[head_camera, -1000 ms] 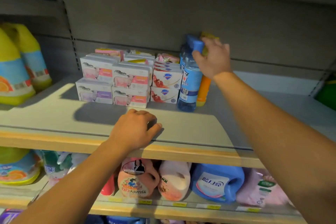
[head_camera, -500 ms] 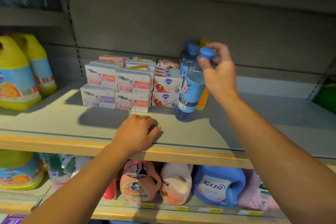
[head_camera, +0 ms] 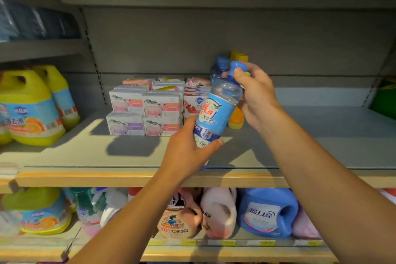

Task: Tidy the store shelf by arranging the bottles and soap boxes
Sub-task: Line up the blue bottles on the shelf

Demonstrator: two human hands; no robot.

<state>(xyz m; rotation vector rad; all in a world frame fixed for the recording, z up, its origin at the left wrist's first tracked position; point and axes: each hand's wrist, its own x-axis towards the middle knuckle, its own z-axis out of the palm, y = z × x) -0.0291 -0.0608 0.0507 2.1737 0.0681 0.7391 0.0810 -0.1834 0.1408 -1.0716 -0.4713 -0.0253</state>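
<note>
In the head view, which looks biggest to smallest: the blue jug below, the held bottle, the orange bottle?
1. Blue jug
2. Held bottle, though nearness inflates it
3. Orange bottle, mostly hidden

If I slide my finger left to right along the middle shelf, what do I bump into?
Yellow jugs → soap boxes → left hand → held blue bottle → right hand.

Both bare forearms reach forward and up from the bottom of the view. The left hand is cupped round the lower body of a blue-labelled bottle, thumb across its front. The right hand, wrist bent, pinches the bottle's cap, holding it tilted between the two hands.
</note>
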